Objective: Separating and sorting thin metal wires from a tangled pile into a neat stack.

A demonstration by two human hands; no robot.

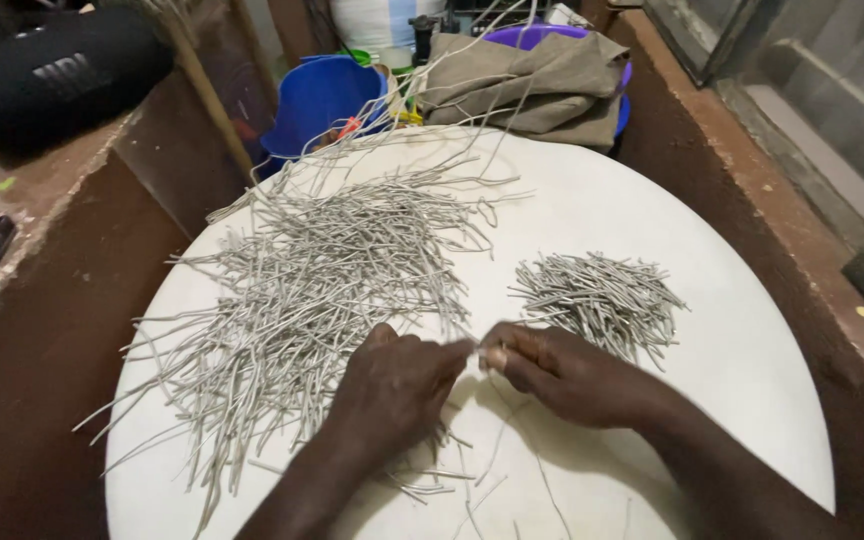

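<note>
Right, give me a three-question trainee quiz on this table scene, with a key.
1. True or false: the larger heap of long grey strands lies on the side of the left hand.
2. Multiple choice: the small pile of short grey pieces sits A) in the blue bucket, B) on the white round table beyond the right hand, C) on the folded cloth.
3. Fill in: the two hands meet fingertip to fingertip, pinching a thin grey ____ between them.

Key: 1 true; 2 B; 3 strand.
</note>
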